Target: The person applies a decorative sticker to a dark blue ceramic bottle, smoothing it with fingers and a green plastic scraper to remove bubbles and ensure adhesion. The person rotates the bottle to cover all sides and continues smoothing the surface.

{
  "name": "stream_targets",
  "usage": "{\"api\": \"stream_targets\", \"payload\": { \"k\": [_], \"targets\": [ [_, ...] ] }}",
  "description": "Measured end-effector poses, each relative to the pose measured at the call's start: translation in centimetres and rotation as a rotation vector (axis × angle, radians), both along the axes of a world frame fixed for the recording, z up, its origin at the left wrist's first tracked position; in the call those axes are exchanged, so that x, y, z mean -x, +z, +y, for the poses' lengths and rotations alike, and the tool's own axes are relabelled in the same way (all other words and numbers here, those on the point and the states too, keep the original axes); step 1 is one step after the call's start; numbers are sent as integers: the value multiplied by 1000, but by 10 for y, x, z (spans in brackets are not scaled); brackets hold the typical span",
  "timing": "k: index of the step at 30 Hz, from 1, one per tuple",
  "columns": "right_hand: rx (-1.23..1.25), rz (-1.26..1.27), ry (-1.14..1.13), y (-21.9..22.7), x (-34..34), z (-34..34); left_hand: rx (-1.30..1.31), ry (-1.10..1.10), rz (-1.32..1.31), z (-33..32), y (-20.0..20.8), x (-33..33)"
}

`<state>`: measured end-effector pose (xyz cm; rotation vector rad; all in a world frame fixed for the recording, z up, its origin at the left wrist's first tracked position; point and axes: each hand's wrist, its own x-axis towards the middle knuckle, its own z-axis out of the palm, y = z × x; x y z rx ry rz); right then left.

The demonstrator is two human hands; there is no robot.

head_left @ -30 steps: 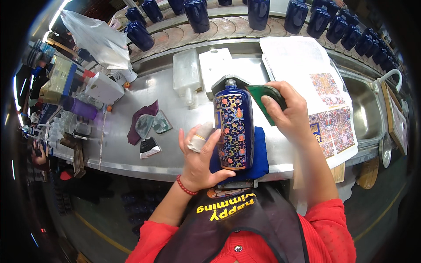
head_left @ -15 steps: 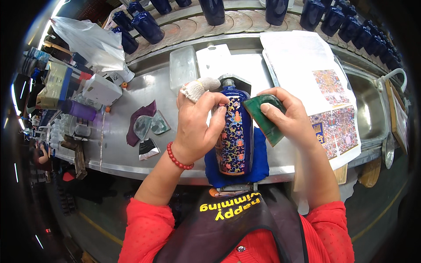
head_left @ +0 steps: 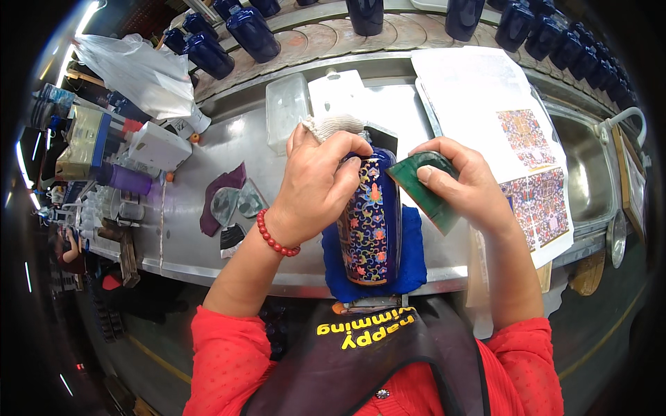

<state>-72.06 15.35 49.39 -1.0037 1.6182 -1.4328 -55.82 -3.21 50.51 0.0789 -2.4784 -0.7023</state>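
Observation:
A dark blue glass bottle [head_left: 393, 236] lies tilted with its neck away from me; a colourful floral decal [head_left: 363, 239] covers its face. My left hand [head_left: 316, 173] is closed at the bottle's shoulder, thumb and forefinger bent against the decal's upper left edge. Cream knit fabric [head_left: 336, 125] shows beyond those fingers, around or beside the bottle neck; which of these I cannot tell. In my right hand [head_left: 461, 177] is a flat green scraper-like piece [head_left: 420, 182], pinched between thumb and fingers. Its corner is close to the bottle's right shoulder. Under the bottle is a blue cloth [head_left: 411, 260].
Printed floral decal sheets [head_left: 524, 139] lie at right, beside a sink [head_left: 579, 166]. Purple and grey scraps [head_left: 223, 201] rest on the metal table at left. A clear plastic tub [head_left: 286, 111] stands behind my left hand. Several blue bottles [head_left: 253, 33] line the ledge at the back.
My left fingers have closed in over the bottle's shoulder, and the knit fabric now covers the neck from view. The scraper-like piece has moved slightly down and right.

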Motion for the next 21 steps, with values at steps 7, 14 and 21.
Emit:
{"api": "stream_targets", "payload": {
  "k": [7, 14, 21],
  "targets": [
    [12, -65, 37, 0, 6, -3, -26, -28, -90, -6, 3, 2],
    [-12, -28, 32, 1, 15, -8, 15, -50, -131, -3, 7, 7],
    [1, 30, 42, 0, 17, -9, 241, -33, -115, 3, 12, 11]
  ]
}}
